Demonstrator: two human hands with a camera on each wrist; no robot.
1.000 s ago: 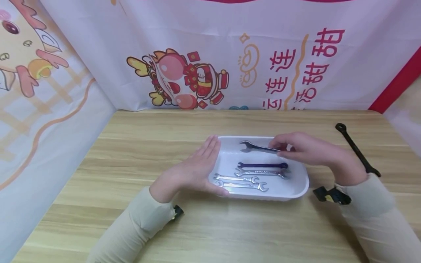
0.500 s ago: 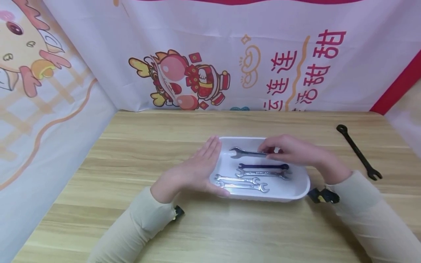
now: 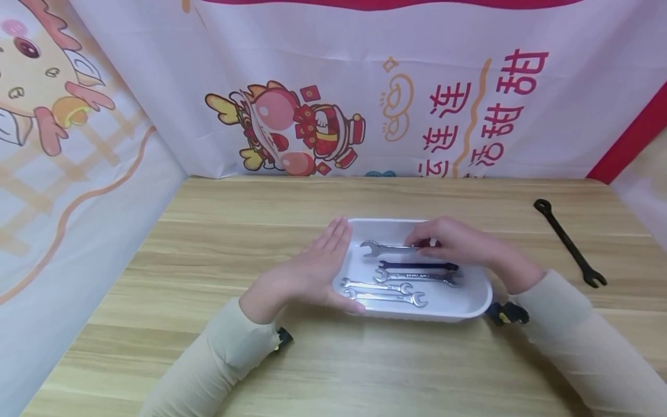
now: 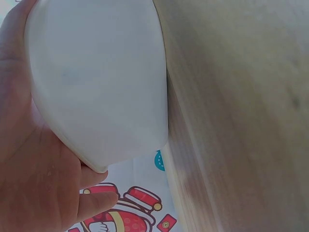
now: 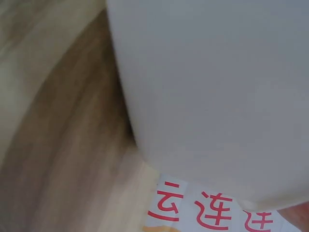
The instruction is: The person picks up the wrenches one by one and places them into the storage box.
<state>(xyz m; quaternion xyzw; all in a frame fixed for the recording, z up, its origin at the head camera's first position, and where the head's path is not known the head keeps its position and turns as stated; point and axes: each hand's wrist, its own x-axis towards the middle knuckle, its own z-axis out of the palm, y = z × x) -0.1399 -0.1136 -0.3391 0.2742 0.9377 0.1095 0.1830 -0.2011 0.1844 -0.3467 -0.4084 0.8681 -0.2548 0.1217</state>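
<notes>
A white tray sits mid-table with several wrenches in it. My left hand lies flat against the tray's left wall, fingers straight; the left wrist view shows the palm on the tray's outer side. My right hand reaches over the tray's back part and pinches a silver open-end wrench by its right end, low over the tray floor. In front of it lie a dark wrench and silver wrenches. The right wrist view shows only the tray's outer wall.
A long black wrench lies on the wooden table at the right. Printed cloth walls close off the back and the left side. The table's right edge runs beside the black wrench.
My right hand has moved the silver wrench leftward and down into the tray's back part. The left hand has stayed against the tray.
</notes>
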